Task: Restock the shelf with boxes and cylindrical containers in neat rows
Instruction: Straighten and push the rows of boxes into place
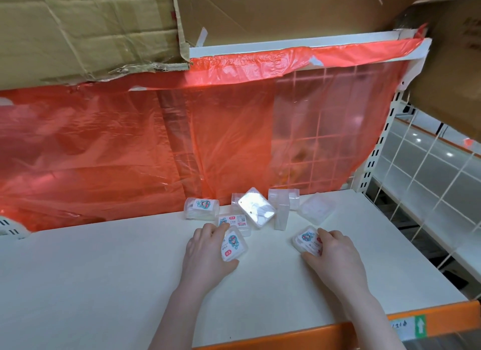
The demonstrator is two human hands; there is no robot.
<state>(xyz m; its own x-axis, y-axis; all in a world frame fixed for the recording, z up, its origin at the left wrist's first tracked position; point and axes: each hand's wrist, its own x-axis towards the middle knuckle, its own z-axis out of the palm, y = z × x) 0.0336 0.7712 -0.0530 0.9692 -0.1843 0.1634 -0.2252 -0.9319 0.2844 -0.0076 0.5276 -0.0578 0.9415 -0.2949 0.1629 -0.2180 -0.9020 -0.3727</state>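
Small clear plastic boxes with cartoon labels lie on a white shelf board [104, 271]. My left hand [205, 253] grips one labelled box [234, 245] by its left side, fingers curled over the top edge. My right hand [335, 253] holds a second labelled box [305, 239] from its right side. Behind them lies a loose cluster: a labelled box on its side [201, 206], a flat box with a barcode label [235, 220], a tilted box catching glare [256, 210], an upright clear box [282, 209] and a plain flat box [316, 209].
Red translucent plastic sheeting [182, 141] hangs over the wire-grid back wall. Torn cardboard boxes [86, 29] sit on the shelf above. An orange price rail [312, 331] runs along the front edge. A white slotted upright [374, 157] and wire grid [429, 183] stand to the right.
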